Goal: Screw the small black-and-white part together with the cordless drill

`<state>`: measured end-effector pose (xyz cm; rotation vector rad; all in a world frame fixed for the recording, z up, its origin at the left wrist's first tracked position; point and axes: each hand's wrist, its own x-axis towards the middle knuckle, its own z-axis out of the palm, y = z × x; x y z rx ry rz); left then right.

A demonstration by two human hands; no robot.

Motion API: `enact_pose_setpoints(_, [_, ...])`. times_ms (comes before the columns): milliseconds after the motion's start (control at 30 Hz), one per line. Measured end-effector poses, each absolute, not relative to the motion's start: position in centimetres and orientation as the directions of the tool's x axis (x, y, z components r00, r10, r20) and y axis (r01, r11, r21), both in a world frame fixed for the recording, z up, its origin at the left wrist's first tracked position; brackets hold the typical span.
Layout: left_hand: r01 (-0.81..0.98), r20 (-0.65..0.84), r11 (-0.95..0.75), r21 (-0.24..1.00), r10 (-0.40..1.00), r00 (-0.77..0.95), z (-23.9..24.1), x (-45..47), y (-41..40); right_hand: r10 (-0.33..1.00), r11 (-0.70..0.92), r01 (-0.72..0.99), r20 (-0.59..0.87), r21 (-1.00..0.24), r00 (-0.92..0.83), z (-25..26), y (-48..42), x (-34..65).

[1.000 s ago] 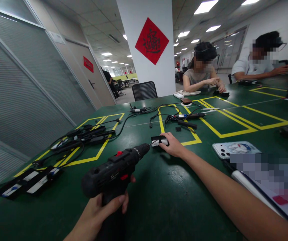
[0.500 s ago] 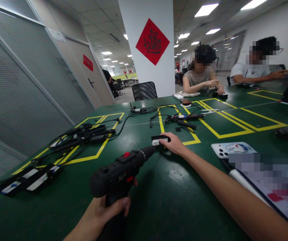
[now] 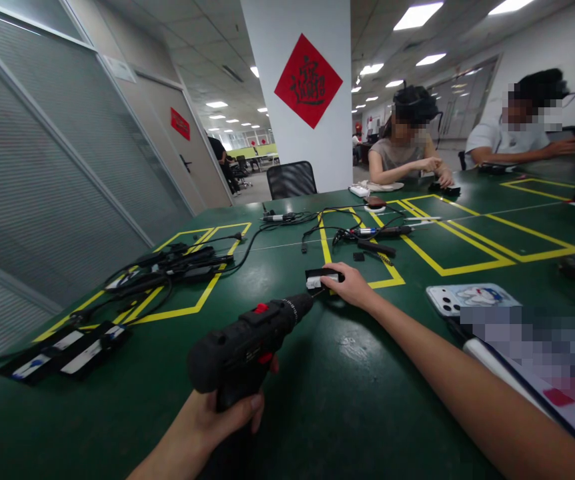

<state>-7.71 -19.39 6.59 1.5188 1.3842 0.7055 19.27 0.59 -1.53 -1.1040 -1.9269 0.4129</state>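
Note:
A black cordless drill (image 3: 245, 343) with red switches is in my left hand (image 3: 222, 427), whose fingers wrap round its grip. The drill points away from me and to the right, with its bit at a small black piece with a white strip (image 3: 313, 283). My right hand (image 3: 350, 285) grips that piece from the right against the green table. The fingers partly cover it, and I cannot tell whether the bit touches it.
Tangled black cables (image 3: 172, 273) and flat black-and-white pieces (image 3: 85, 350) lie left. Beyond my right hand are a pen-like tool (image 3: 382, 232) and a black bar (image 3: 376, 249). A phone (image 3: 472, 299) lies right. Two people (image 3: 402, 157) sit across the table.
The whole view has shifted slightly, so everything sits a little further right. My hands keep the same hold on the drill and the black piece.

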Motion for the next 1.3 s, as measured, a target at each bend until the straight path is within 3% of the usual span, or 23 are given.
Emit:
enact_pose_setpoints(500, [0.375, -0.173, 0.092, 0.922, 0.967, 0.186, 7.4, -7.0, -19.2, 0.822, 0.557, 0.535, 0.515, -0.635, -0.243, -1.4, 0.5, 19.2])
enact_pose_setpoints(767, [0.512, -0.237, 0.103, 0.853, 0.950, 0.203, 7.1, -7.0, -19.3, 0.835, 0.537, 0.552, 0.493, -0.638, -0.244, -1.4, 0.7, 19.2])
enact_pose_setpoints(1300, [0.559, -0.268, 0.112, 0.822, 0.941, 0.206, 8.2, -6.4, -19.3, 0.860, 0.504, 0.546, 0.444, -0.669, -0.250, -0.6, 0.4, 19.4])
